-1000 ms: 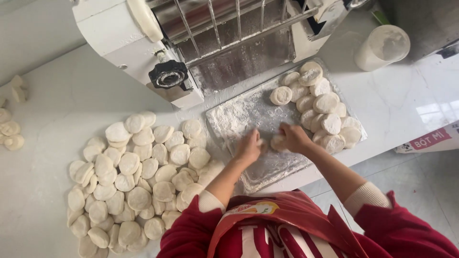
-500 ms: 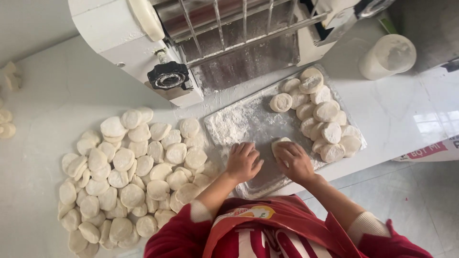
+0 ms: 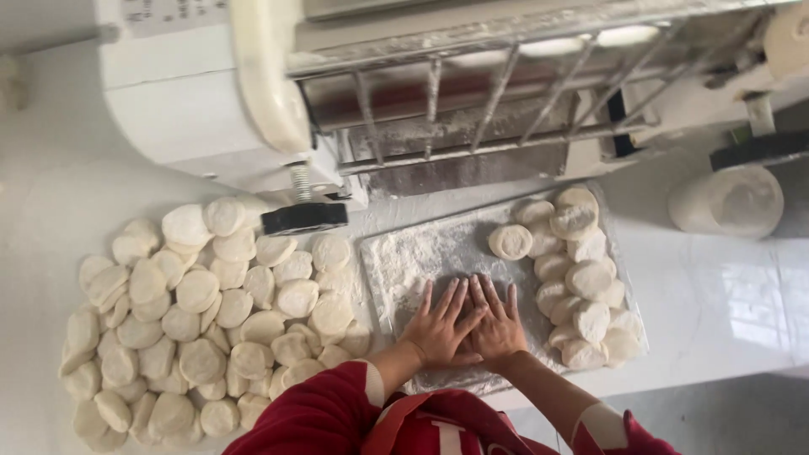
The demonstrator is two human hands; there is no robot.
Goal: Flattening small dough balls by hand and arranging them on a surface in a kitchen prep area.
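White, smooth countertop (image 3: 59, 219) fills the scene, dusted here and there with flour. At its far edge stands a bulky white dough-rolling machine (image 3: 194, 101) with a grille of thin metal bars (image 3: 472, 109) over a floured steel chute; a pale rectangular label with small dark print sits on its top left corner, and a black round knob (image 3: 303, 218) juts from its near side. Just near the chute lies a flat rectangular metal tray coated in loose white flour (image 3: 404, 253). On the tray's near middle, the left hand (image 3: 440, 327) and the right hand (image 3: 497, 324) lie flat, palms down, fingers spread and side by side, the left overlapping the right; whatever sits beneath them is hidden. Along the tray's right side is a cluster of thick, round, matte dough discs (image 3: 577, 278), some stacked. A far larger heap of similar soft, floury dough rounds (image 3: 194, 320) covers the counter to the left. Far right rests a squat white cylindrical container (image 3: 729, 202). Red sleeves with white cuffs (image 3: 320, 413) show at the near edge.
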